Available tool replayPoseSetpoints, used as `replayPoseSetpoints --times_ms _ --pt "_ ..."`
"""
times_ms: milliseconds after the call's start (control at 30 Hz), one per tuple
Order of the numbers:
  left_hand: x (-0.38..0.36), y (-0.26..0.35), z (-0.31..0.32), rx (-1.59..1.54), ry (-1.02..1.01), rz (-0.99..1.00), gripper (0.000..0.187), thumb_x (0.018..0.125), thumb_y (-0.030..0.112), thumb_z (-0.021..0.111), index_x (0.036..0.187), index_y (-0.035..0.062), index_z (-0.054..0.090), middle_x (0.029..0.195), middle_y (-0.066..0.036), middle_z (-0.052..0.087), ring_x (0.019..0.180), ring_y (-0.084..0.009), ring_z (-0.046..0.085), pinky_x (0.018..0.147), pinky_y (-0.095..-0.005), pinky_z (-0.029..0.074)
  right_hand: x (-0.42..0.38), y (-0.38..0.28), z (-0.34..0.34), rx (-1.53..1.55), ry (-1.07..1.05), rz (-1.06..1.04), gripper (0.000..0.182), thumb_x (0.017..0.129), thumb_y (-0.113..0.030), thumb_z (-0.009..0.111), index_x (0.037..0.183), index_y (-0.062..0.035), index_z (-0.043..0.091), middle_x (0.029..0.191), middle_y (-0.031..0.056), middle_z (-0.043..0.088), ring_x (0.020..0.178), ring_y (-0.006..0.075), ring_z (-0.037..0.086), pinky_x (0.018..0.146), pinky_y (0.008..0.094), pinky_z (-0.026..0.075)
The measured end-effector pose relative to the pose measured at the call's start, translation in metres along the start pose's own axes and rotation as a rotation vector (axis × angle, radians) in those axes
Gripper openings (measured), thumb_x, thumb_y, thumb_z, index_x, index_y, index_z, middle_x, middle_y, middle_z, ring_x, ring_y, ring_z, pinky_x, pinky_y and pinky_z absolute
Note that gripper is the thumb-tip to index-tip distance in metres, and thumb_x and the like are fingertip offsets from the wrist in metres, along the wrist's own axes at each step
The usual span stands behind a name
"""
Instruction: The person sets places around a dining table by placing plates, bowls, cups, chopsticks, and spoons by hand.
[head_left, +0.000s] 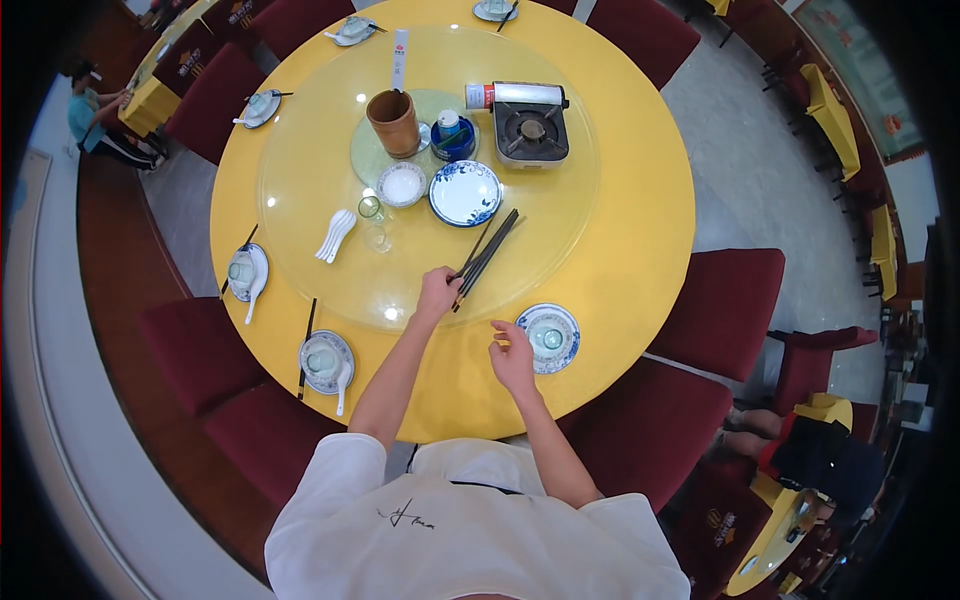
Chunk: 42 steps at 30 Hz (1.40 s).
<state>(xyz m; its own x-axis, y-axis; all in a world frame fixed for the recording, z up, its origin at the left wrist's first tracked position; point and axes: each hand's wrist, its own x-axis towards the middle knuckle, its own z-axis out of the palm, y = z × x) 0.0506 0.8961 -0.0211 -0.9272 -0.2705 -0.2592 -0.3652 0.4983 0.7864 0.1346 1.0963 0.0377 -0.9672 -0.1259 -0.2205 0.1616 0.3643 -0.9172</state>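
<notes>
My left hand (436, 294) reaches onto the glass turntable (300, 180) and grips the near ends of a bundle of dark chopsticks (487, 255), which lie slanting up to the right. My right hand (511, 356) hovers over the yellow round table (640, 230) with fingers apart, just left of a blue-and-white place setting (549, 337) holding a small bowl. It holds nothing.
On the turntable stand a portable gas stove (530, 125), a brown cup holder (394, 122), a blue-patterned plate (465, 193), a white bowl (402, 184), white spoons (336, 234) and a glass (371, 210). Place settings ring the table. Red chairs (725, 310) surround it. Another person (95, 115) sits far left.
</notes>
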Motion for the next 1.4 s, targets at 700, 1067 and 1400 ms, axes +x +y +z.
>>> replayPoseSetpoints --times_ms 700,1067,1400 --pt "-0.112 0.071 -0.036 -0.82 -0.373 -0.122 0.037 0.098 0.025 0.054 0.117 -0.0069 0.057 0.106 -0.014 0.064 0.096 -0.0203 0.065 0.087 -0.0323 0.054 -0.012 -0.04 -0.009 0.562 -0.133 0.198 0.024 0.097 -0.009 0.051 0.117 0.004 0.056 0.086 0.0079 0.066 0.073 0.0138 0.064 0.067 0.0272 0.053" --pt "-0.133 0.096 -0.016 -0.718 -0.56 -0.215 0.037 0.099 0.027 0.052 0.12 -0.0026 0.057 0.097 -0.011 0.065 0.087 -0.0173 0.065 0.074 -0.0314 0.056 -0.084 -0.03 -0.045 0.532 -0.324 0.355 0.028 0.098 -0.011 0.046 0.121 0.0018 0.055 0.081 0.0031 0.055 0.059 0.0106 0.055 0.055 0.0249 0.047" --pt "-0.139 0.067 0.032 -0.751 -0.418 -0.273 0.027 0.094 0.025 0.062 0.095 -0.0023 0.062 0.084 -0.007 0.062 0.066 -0.014 0.063 0.062 -0.0271 0.057 -0.122 0.03 -0.096 0.383 -0.206 0.547 0.029 0.091 -0.019 0.062 0.111 0.0018 0.06 0.077 0.0051 0.063 0.06 0.0095 0.059 0.053 0.0233 0.049"
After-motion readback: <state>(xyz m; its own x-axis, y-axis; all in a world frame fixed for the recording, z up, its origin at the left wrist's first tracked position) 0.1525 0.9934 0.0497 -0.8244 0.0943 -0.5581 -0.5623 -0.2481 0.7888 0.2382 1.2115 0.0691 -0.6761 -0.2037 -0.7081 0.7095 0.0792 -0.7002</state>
